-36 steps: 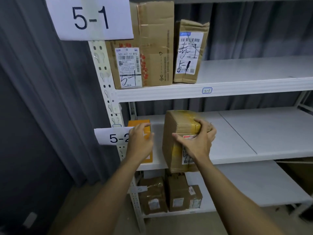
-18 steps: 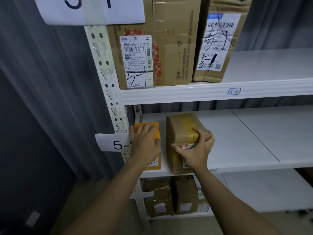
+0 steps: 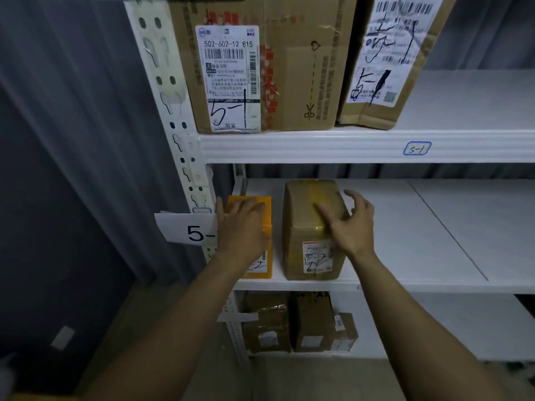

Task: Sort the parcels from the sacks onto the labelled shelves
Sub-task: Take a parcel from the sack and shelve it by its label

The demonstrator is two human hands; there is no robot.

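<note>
Right hand (image 3: 353, 230) has let go of brown parcel (image 3: 302, 206).

**parcelnoob:** what comes after "5-" on the sign (image 3: 185, 231)?

**shelfguy:** dunno, the left hand (image 3: 243, 227) hides it, plus most of the orange parcel (image 3: 267, 215) label. Big carton (image 3: 289, 68) and tall parcel (image 3: 405, 53) run off the top edge. Brown parcel (image 3: 298, 235) print's too blurry.

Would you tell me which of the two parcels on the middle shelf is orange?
The slim parcel at the far left, under the left hand; its neighbour is a bulkier brown box.
</note>
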